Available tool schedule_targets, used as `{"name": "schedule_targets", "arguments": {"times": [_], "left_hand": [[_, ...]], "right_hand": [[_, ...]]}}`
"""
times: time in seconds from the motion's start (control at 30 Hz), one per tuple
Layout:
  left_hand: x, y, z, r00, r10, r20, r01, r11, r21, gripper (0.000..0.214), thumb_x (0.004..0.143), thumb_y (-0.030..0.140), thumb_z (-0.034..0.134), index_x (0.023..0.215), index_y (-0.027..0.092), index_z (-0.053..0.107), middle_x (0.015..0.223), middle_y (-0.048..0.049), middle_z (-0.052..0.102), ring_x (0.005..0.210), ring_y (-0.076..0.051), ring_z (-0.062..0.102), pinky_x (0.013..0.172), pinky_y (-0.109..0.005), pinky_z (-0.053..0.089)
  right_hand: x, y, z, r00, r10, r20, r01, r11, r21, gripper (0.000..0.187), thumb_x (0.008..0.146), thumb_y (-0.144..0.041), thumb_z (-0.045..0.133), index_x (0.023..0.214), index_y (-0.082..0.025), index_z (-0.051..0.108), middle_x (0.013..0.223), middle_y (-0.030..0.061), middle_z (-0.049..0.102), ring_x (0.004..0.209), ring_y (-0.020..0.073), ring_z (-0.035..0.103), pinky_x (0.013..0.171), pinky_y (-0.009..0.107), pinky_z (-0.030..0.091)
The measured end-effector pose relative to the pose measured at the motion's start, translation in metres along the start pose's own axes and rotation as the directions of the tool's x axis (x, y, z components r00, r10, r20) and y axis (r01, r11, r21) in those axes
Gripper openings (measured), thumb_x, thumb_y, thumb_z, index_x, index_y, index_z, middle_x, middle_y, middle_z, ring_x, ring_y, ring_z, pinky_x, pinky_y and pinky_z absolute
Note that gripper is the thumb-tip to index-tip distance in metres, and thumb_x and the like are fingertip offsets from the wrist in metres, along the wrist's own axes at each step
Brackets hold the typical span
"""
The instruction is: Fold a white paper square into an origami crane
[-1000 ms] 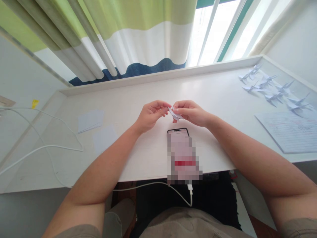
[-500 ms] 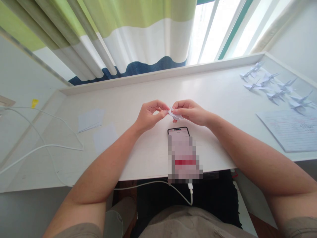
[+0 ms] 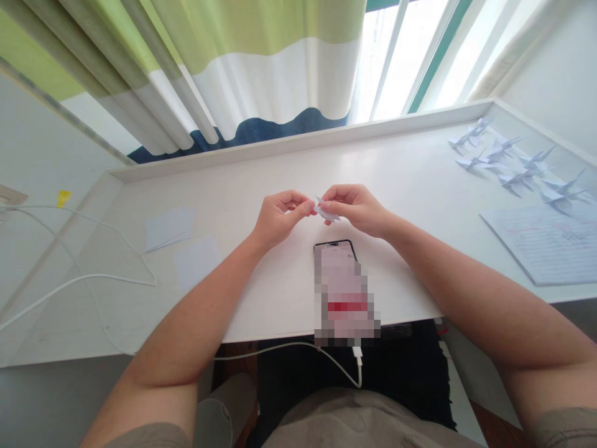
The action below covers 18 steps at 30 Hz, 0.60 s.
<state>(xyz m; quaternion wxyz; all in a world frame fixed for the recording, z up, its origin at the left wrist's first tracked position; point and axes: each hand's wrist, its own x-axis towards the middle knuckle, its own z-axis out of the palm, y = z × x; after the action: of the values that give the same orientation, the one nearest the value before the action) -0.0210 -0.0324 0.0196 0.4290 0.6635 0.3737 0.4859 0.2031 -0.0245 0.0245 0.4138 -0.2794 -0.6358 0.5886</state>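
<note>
A small piece of folded white paper [image 3: 325,213] is held just above the white desk [image 3: 410,180], between both hands. My left hand [image 3: 277,218] pinches its left end with thumb and fingers closed. My right hand [image 3: 357,208] is curled round its right part, fingers pressed together, hiding most of it. A phone [image 3: 344,289] lies flat on the desk just below the hands, with a white charging cable [image 3: 326,358] plugged in at its near end.
Several folded paper cranes [image 3: 513,165] lie at the far right, beside a lined sheet [image 3: 545,242]. Small white paper squares [image 3: 170,227] lie at the left, near a white cable [image 3: 84,277]. A striped curtain [image 3: 233,74] and a window are behind the desk.
Both hands have lifted the folded paper slightly and shifted a little away from me. The fingers have adjusted their pinch on it.
</note>
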Motion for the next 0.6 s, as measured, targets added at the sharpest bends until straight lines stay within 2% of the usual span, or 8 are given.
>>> {"name": "schedule_targets", "arguments": {"times": [0.3,0.47,0.6], "left_hand": [[0.000,0.009,0.007,0.992,0.075,-0.104,-0.066,0.994,0.092,0.027,0.093,0.046,0.081,0.084,0.021,0.079,0.083,-0.0043,0.082,0.072,-0.016,0.072,0.073,-0.033,0.059],[-0.001,0.011,0.008,0.997,0.054,-0.058,-0.054,0.998,0.015,0.033,0.097,0.053,0.076,0.088,0.021,0.081,0.086,-0.0058,0.083,0.073,-0.017,0.072,0.074,-0.034,0.060],[0.000,0.009,0.003,0.994,0.051,-0.101,-0.049,0.999,0.017,0.045,0.103,0.060,0.064,0.090,0.020,0.081,0.083,-0.0064,0.082,0.072,-0.017,0.072,0.075,-0.034,0.059]], "right_hand": [[0.001,-0.001,0.013,0.995,-0.027,-0.093,0.020,0.996,-0.082,0.042,0.083,-0.058,0.091,0.088,-0.019,0.075,0.089,0.0047,0.077,0.077,0.0172,0.071,0.077,0.038,0.065],[0.002,-0.002,0.012,0.992,-0.034,-0.118,0.024,0.996,-0.088,0.044,0.082,-0.060,0.092,0.085,-0.020,0.075,0.083,0.0039,0.076,0.074,0.0169,0.071,0.072,0.036,0.064],[0.001,-0.003,0.010,0.994,-0.021,-0.109,0.011,0.995,-0.096,0.040,0.084,-0.055,0.091,0.083,-0.019,0.074,0.078,0.0018,0.073,0.069,0.0153,0.069,0.071,0.034,0.062]]}}
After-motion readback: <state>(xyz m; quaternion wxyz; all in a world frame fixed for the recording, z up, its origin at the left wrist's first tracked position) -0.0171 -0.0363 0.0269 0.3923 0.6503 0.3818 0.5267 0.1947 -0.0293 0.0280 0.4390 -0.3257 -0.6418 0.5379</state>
